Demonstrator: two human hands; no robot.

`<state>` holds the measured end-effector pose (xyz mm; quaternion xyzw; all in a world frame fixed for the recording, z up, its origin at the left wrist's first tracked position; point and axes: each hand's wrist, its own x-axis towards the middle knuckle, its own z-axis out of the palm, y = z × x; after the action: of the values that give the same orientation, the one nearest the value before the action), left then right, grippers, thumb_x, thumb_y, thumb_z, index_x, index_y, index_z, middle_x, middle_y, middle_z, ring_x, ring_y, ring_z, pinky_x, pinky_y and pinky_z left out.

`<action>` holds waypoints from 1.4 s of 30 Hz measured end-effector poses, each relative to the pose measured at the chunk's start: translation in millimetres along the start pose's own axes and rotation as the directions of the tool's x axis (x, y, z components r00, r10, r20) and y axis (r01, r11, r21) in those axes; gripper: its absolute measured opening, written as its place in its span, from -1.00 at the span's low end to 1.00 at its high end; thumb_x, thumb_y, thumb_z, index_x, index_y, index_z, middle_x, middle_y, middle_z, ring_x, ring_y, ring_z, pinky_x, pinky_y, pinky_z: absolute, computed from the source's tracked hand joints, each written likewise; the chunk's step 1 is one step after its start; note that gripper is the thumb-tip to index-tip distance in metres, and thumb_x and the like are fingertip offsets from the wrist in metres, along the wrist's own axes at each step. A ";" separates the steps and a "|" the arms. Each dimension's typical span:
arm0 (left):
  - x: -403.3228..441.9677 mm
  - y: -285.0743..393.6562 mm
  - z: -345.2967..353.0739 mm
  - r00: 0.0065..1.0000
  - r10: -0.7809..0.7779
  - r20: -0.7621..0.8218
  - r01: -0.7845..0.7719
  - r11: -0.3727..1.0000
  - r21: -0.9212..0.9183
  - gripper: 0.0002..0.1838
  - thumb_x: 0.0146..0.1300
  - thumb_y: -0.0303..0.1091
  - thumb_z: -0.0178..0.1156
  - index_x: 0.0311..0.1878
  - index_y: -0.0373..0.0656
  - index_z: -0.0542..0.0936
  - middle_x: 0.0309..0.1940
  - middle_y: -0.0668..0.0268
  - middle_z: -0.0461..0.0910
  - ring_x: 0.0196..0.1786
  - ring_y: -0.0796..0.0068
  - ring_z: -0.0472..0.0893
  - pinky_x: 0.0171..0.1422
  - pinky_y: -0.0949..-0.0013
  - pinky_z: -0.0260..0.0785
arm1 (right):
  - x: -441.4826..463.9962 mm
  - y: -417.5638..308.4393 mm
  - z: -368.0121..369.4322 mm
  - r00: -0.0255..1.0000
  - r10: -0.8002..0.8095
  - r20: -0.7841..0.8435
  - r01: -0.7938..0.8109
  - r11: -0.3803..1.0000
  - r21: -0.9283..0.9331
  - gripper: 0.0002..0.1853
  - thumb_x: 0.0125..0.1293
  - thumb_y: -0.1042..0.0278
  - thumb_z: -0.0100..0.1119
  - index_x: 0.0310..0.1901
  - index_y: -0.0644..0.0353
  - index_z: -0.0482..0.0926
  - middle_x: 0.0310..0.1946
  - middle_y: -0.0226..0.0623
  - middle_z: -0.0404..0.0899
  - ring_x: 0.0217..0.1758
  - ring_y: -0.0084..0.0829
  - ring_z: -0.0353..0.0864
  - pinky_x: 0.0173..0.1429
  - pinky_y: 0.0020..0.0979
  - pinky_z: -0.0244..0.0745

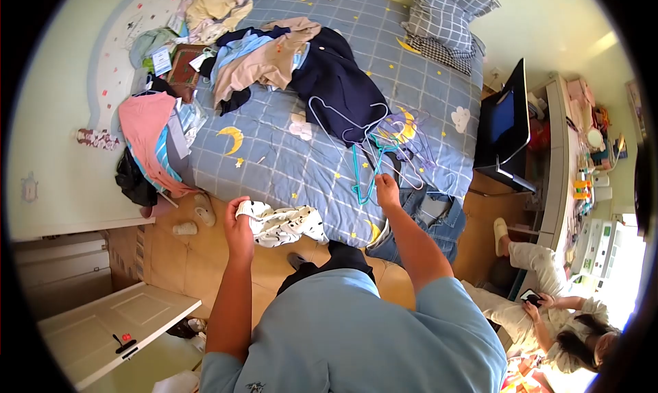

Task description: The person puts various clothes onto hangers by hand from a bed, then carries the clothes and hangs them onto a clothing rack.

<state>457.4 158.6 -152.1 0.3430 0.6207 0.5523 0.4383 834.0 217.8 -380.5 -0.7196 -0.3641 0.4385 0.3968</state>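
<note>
My left hand (240, 230) is closed on a white garment with small black marks (284, 225), which hangs bunched beside the bed's near edge. Over the bed, the fingers of my right hand (388, 189) are closed at the near end of a pile of clothes hangers (367, 136), apparently on one hanger. Teal, white and purple hangers tangle there, so which one I grip is unclear. Under the pile lies a dark navy garment (332, 84). Blue jeans (428, 225) drape over the bed edge by my right forearm.
Heaped clothes (264, 57) cover the far left of the bed (267, 160). A pink garment (147, 122) hangs at its left side. To the right stand a monitor (504, 122) and a cluttered desk (565, 139). A seated person (548, 283) holds a phone. Slippers (203, 211) lie on the floor.
</note>
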 end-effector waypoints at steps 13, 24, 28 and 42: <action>13.2 70.8 -106.2 0.925 0.355 -0.133 -0.338 0.932 0.133 -0.66 0.19 -0.64 -0.07 0.00 -0.26 0.56 -0.13 0.32 0.53 -0.09 0.52 0.49 0.06 0.44 0.36 | -128.6 -198.1 98.9 0.837 -0.362 0.409 0.376 0.925 0.049 -0.79 0.41 0.25 0.25 -0.07 0.20 0.60 -0.51 -0.54 0.40 -0.47 -0.70 0.29 -0.44 -0.46 0.18; 8.0 110.6 -221.5 0.890 0.351 -0.290 -0.231 0.897 0.377 -0.80 0.22 -0.46 0.16 -0.09 -0.26 0.53 -0.29 0.26 0.60 -0.26 0.47 0.58 -0.12 0.38 0.43 | -297.2 -291.0 72.2 0.507 -0.430 0.747 0.590 0.805 0.064 -0.59 0.57 0.00 -0.05 -0.02 0.22 0.58 -0.56 -0.44 0.35 -0.49 -0.56 0.32 -0.32 -0.44 0.32; 7.9 108.7 -251.1 0.861 0.417 -0.291 -0.269 0.860 0.434 -0.79 0.19 -0.44 0.19 -0.11 -0.26 0.52 -0.30 0.23 0.62 -0.26 0.41 0.60 -0.09 0.34 0.45 | -341.1 -306.0 81.3 0.419 -0.398 0.816 0.600 0.796 0.080 -0.59 0.58 0.02 -0.07 -0.11 0.26 0.57 -0.41 -0.26 0.50 -0.32 -0.35 0.48 -0.15 -0.36 0.42; -44.1 154.1 -265.0 0.803 0.593 -0.062 -0.394 0.604 0.693 -0.75 0.15 -0.38 0.23 -0.09 -0.16 0.54 -0.15 0.13 0.61 -0.13 0.10 0.63 -0.03 0.16 0.47 | -360.7 -341.0 162.6 0.352 -0.575 0.739 0.803 0.591 0.078 -0.64 0.53 0.14 0.02 -0.22 0.35 0.54 -0.31 -0.01 0.54 -0.35 0.12 0.46 -0.22 -0.20 0.42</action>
<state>220.6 40.3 8.7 0.5486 0.7073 0.4450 0.0249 498.0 87.5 -2.4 -0.3207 -0.8168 0.4020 0.2616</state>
